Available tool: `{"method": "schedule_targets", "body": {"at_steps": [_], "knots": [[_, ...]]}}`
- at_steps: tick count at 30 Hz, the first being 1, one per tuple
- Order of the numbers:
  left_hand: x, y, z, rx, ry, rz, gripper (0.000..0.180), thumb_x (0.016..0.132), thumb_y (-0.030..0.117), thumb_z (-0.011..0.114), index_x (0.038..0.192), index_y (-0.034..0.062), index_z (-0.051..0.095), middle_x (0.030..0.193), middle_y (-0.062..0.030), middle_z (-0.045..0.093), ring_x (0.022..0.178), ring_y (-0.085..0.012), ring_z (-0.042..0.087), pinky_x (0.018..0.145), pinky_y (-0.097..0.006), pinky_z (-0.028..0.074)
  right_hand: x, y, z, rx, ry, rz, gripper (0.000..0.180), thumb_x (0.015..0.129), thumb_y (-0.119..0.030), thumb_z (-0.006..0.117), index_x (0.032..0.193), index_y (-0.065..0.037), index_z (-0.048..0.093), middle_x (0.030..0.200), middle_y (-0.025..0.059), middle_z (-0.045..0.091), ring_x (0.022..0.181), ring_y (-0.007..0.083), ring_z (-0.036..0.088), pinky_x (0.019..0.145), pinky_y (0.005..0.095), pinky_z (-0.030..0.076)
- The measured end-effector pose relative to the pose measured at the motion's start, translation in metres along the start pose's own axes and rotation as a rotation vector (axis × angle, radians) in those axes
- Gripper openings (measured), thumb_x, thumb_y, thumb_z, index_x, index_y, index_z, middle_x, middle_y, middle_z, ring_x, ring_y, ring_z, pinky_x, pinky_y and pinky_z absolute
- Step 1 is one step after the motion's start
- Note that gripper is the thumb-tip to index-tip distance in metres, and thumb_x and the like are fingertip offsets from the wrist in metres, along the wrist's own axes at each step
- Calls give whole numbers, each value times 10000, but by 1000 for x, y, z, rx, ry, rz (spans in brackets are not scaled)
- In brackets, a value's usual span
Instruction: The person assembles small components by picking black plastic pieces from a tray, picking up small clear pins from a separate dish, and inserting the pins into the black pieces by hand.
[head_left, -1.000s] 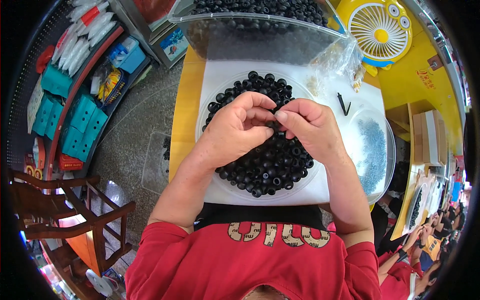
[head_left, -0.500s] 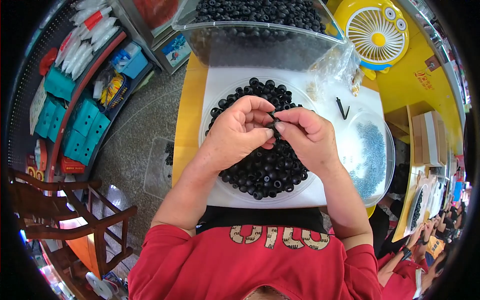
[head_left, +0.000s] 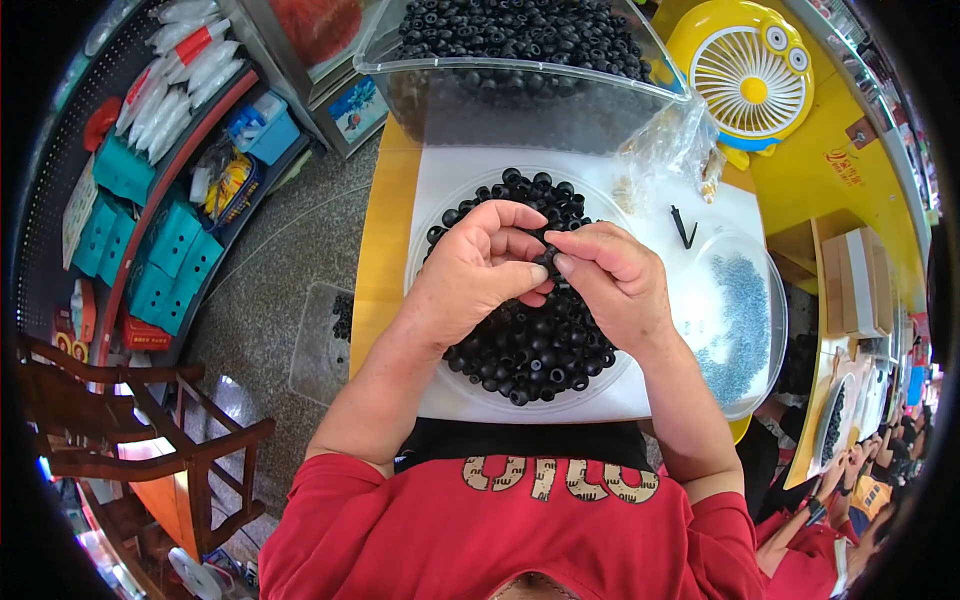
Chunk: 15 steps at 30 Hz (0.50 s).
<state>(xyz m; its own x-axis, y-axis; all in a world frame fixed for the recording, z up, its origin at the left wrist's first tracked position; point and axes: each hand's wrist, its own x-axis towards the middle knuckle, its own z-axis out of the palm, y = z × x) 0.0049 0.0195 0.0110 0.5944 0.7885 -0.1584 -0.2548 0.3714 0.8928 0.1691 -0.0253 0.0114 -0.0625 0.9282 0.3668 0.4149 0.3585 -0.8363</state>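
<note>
A small black ring-shaped part (head_left: 546, 262) sat pinched between the fingertips of both hands, held just above a heap of matching black rings (head_left: 530, 345) piled in a shallow clear dish (head_left: 425, 240).

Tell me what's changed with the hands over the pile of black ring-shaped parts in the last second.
Little changed. The left hand and right hand remain together above the clear round tray of black ring-shaped parts, fingertips pinching one small black piece between them; only the fingers shifted slightly. Nothing was let go. The clear bin, yellow fan and tray stayed put.
</note>
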Motion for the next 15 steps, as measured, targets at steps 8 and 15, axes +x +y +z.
{"method": "schedule_targets", "body": {"at_steps": [8,15], "knots": [[3,-6,-3,-46,30,45,369,736,-24,573,1071,3,420,868,-82,562,796,-118,557,707,-226,468,-1,-2,4,-165,-27,-68,343,662,-50,654,991,-45,561,887,101,573,777,225,581,656,295,477],[2,-7,0,-4,36,74,368,741,-15,587,1071,5,427,890,-68,569,813,-103,548,719,-221,458,1,2,6,-445,27,-245,382,592,-70,668,957,-56,555,889,112,564,794,273,556,666,338,465]]}}
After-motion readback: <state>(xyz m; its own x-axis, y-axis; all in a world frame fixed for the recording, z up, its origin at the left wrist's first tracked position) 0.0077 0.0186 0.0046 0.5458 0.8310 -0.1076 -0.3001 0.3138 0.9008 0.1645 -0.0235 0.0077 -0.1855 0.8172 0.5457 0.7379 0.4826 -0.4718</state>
